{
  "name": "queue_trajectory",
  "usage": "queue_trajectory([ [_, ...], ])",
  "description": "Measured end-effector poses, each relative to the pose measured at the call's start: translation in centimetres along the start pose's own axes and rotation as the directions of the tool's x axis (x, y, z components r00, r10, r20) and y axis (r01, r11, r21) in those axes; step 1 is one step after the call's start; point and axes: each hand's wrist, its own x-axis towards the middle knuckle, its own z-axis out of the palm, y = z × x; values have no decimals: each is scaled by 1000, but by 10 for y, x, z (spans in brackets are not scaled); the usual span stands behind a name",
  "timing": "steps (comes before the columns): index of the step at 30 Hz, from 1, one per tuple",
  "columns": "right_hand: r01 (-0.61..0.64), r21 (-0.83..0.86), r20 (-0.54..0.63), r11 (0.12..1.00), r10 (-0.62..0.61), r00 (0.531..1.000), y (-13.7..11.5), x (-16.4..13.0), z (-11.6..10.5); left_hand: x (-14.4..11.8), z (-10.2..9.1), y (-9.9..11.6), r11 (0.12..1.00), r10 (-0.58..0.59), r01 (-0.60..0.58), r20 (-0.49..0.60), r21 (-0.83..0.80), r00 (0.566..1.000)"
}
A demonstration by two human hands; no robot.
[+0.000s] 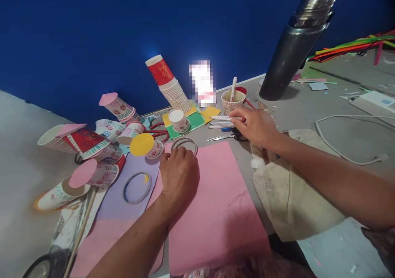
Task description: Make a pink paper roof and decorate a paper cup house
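Pens (222, 121) at twelve o'clock, light, stiff, slippery; best pinched mid-barrel. My right hand (254, 126) closes fingers on one. My left hand (180, 172), curled, presses a thin ring (184, 143) onto limp pink sheet (216, 204). Scissors (224, 137) beside; paper cups (92, 146) at ten o'clock.

The scene is seen from a single head-worn camera, set above the near edge of the desk (308, 109) and aimed forward and down. The pink sheet (216, 204) and both forearms are taken close up at the bottom of the frame, while the far edge, where the blue wall (92, 35) is met, lies in the upper half. The desk's right side is seen running off to the far right corner. No second view is given.
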Motion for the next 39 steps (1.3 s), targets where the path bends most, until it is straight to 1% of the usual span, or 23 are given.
queue_trajectory([
  [2,6,-64,1,998,-5,1000,0,-1,3,0,-1,0,1000,-17,17,17,13,1000],
  [3,14,-85,4,996,-14,1000,0,-2,4,1,-1,1,1000,-23,23,5,18,1000],
  [5,32,-111,14,993,-31,999,1,-2,7,0,0,2,1000,-17,18,-54,19,998],
  [7,37,-127,36,991,-33,999,2,-1,8,-2,2,5,1000,25,-25,-108,0,994],
  [8,32,-135,56,990,-25,998,2,-1,9,-3,3,6,998,56,-58,-116,-18,992],
  [10,12,-152,97,988,3,995,2,1,8,-6,7,8,991,111,-116,-93,-59,990],
  [11,4,-161,114,987,14,993,1,1,7,-7,9,8,989,121,-127,-78,-71,990],
  [17,15,-222,192,975,28,981,-6,4,-1,-7,12,7,997,45,-46,-11,-64,999],
  [19,22,-253,224,967,37,974,-6,4,-3,-6,11,6,995,44,-42,18,-91,999],
  [22,37,-302,253,953,43,966,-6,4,-6,-3,11,3,983,62,-49,67,-175,996],
  [24,52,-325,264,944,38,964,-5,4,-8,1,10,0,970,52,-27,96,-241,994],
  [27,71,-338,279,938,28,960,-5,3,-11,8,7,-3,947,3,43,144,-318,990],
  [30,70,-331,286,941,29,958,-4,3,-12,14,3,-5,936,-27,96,205,-338,978],
  [33,43,-304,280,952,46,959,-3,6,-12,17,0,-4,935,-34,118,246,-336,969],
  [36,6,-266,258,964,65,964,-1,8,-12,17,-1,-4,932,-28,119,257,-344,966],
  [39,-10,-231,242,973,67,968,1,10,-11,16,-1,-4,928,-38,116,221,-355,975],
])
